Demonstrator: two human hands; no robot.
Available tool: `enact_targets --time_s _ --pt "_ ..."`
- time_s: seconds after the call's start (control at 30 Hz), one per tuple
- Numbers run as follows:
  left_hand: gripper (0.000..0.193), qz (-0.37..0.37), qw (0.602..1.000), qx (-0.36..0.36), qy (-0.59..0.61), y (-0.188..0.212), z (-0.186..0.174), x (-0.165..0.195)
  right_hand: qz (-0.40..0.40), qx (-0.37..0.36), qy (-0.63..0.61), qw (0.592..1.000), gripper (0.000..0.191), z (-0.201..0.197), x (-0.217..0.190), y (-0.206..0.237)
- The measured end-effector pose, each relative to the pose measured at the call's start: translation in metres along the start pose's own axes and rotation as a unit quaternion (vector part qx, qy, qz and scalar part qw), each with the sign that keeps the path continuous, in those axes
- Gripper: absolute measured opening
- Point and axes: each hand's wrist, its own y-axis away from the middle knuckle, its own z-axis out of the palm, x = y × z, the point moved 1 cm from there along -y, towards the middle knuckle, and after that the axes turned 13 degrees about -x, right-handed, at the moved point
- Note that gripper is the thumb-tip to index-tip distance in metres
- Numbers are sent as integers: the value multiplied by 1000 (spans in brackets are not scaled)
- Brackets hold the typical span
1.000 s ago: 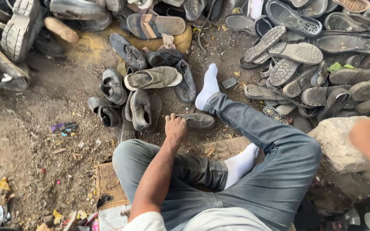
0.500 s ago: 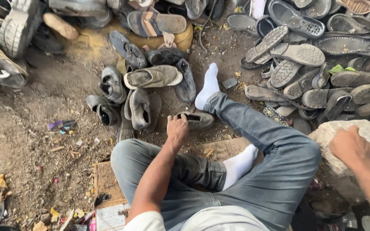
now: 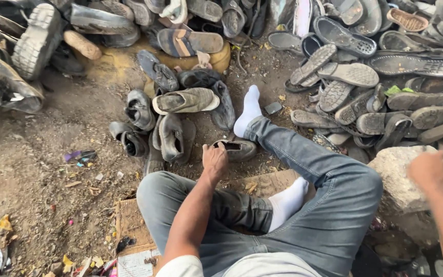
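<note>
I sit on the ground in blue jeans and white socks, one leg stretched out, the other folded. My left hand (image 3: 214, 160) reaches forward and grips the near edge of a worn dark shoe (image 3: 239, 149) lying beside my outstretched shin. My right hand (image 3: 430, 172), blurred, hovers over a large pale stone (image 3: 396, 177) at my right side; I cannot tell whether it holds anything. A tan shoe (image 3: 186, 100) lies on a cluster of old dark shoes just beyond the left hand.
Heaps of worn shoes and detached soles (image 3: 355, 74) fill the far and right sides. A big tyre-soled boot (image 3: 37, 41) lies far left. A flattened cardboard piece (image 3: 129, 225) lies under my legs. Bare dirt with scraps of litter (image 3: 80, 155) spreads at left.
My left hand has moved forward from my knee onto the dark shoe. My right hand has drifted over the stone.
</note>
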Motion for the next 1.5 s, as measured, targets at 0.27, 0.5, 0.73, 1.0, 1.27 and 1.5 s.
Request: enact_targets --time_s 0.27,0.5,0.73,1.0,1.27,1.5 --pt "40 -4 998 41 36 -18 25 -10 -61 -26 6 998 34 21 -25 -1" --pt "46 -19 999 4 36 -20 23 -9 -87 -15 6 996 31 11 -31 -9" --pt "36 -13 995 35 88 -16 17 -7 -84 5 0 996 28 9 -22 -8" --pt "35 -11 993 102 62 -23 29 -10 -68 70 -17 995 25 -6 -4 6" --pt "43 -55 988 122 80 -52 35 -1 -160 221 -128 953 22 -49 3 59" --pt "31 9 993 95 74 -38 20 5 -321 -61 -441 836 25 -34 -170 115"
